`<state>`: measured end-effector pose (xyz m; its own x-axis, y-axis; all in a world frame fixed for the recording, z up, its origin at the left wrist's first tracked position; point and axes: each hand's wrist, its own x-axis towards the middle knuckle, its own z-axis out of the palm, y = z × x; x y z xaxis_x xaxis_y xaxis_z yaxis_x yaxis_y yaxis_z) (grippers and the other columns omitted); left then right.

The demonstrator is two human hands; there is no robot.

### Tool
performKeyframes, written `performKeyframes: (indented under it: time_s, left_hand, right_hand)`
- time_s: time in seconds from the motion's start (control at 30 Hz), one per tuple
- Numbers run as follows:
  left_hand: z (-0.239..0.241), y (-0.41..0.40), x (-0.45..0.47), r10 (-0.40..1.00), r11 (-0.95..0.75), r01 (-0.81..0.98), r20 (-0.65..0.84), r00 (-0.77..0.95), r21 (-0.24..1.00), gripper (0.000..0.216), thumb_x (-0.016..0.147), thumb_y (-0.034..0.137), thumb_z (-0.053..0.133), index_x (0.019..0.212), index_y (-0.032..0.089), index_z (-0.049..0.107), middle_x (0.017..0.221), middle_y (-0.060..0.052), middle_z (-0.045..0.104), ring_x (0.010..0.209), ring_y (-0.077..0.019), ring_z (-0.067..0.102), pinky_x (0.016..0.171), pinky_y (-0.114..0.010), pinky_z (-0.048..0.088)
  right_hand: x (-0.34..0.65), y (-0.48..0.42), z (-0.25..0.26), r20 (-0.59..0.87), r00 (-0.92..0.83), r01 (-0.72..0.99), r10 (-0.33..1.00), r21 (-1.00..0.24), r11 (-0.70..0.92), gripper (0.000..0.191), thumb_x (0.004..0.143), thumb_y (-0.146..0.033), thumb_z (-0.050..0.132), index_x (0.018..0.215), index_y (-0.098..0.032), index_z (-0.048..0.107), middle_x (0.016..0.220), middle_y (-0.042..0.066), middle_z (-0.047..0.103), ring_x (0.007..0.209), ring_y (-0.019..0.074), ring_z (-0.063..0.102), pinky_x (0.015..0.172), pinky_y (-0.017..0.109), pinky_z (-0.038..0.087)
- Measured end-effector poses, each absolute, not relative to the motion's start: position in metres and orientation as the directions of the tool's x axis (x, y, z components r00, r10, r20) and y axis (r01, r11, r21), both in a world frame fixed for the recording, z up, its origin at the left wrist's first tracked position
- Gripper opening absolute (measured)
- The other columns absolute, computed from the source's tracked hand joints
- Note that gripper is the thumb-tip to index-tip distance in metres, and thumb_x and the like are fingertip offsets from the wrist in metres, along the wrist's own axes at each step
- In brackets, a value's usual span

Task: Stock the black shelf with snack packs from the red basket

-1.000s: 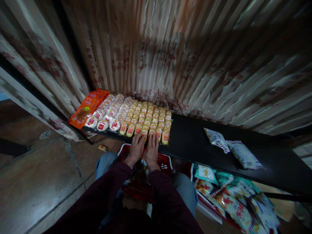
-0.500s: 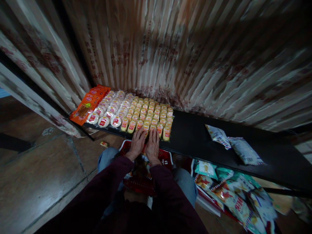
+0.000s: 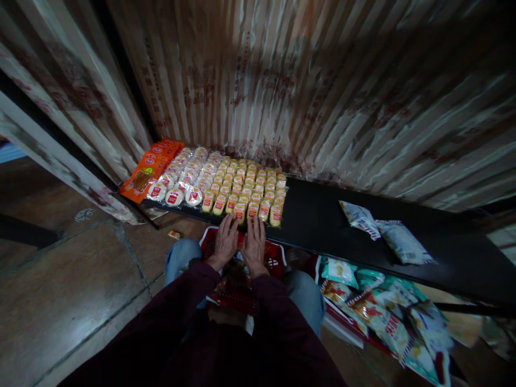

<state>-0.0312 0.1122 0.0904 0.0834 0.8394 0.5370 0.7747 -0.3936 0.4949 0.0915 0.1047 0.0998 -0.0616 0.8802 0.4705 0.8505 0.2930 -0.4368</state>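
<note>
Rows of small yellow wrapped cakes (image 3: 253, 188) stand on the black shelf (image 3: 310, 226). At the front edge of these rows, my left hand (image 3: 226, 239) lies palm down with its fingers stretched out. My right hand (image 3: 253, 244) is beside it, also flat, its fingertips by the front cakes. Neither hand holds anything; whether the fingertips touch the wrappers I cannot tell. Round white wrapped cakes (image 3: 174, 196) fill the rows further left, and orange snack packets (image 3: 147, 169) overlap at the shelf's left end.
A red basket (image 3: 276, 258) with packets inside stands between my knees. Two snack bags (image 3: 405, 242) lie on the shelf to the right. Below them, another basket holds several green and white bags (image 3: 391, 317). One small packet (image 3: 174, 235) is on the floor. A patterned curtain (image 3: 262, 80) hangs behind.
Both hands have drawn back slightly from the front row of yellow cakes, uncovering more of the wrappers. The cakes keep their rows. The view has shifted a little.
</note>
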Motion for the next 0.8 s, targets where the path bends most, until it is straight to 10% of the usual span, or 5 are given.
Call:
performKeyframes:
  time_s: [0.23, 0.57, 0.8]
  left_hand:
    - [0.056, 0.062, -0.029, 0.942, -0.275, 0.698, 0.331, 0.057, 0.662, 0.049, 0.077, 0.001, 0.04, 0.12, 0.015, 0.06, 0.131, -0.013, 0.055, 0.126, -0.0231, 0.047, 0.108, -0.045, 0.042]
    - [0.023, 0.072, -0.023, 0.931, 0.357, 0.449, -0.275, -0.24, 0.819, 0.04, 0.066, -0.007, 0.051, 0.096, 0.012, 0.067, 0.093, -0.009, 0.07, 0.09, -0.0205, 0.066, 0.09, -0.038, 0.052]
    - [0.013, 0.075, -0.019, 0.903, 0.42, 0.301, -0.361, -0.233, 0.856, 0.051, 0.066, -0.006, 0.054, 0.111, 0.015, 0.064, 0.106, -0.008, 0.07, 0.094, -0.0181, 0.067, 0.089, -0.032, 0.051]
  right_hand:
    - [0.087, 0.068, 0.059, 0.424, -0.164, 0.803, 0.89, -0.466, 0.37, 0.055, 0.084, -0.007, 0.036, 0.138, -0.013, 0.046, 0.152, 0.012, 0.036, 0.144, 0.0219, 0.022, 0.112, 0.047, 0.034]
    - [0.108, 0.06, -0.032, 0.076, -0.165, 0.83, 0.983, -0.528, 0.18, 0.071, 0.07, -0.002, 0.041, 0.14, -0.012, 0.045, 0.143, 0.013, 0.049, 0.134, 0.0223, 0.043, 0.109, 0.039, 0.04]
    - [0.109, 0.07, -0.044, 0.041, -0.169, 0.856, 0.985, -0.488, 0.167, 0.067, 0.071, -0.003, 0.043, 0.137, -0.012, 0.05, 0.143, 0.013, 0.049, 0.135, 0.0234, 0.042, 0.109, 0.04, 0.038]
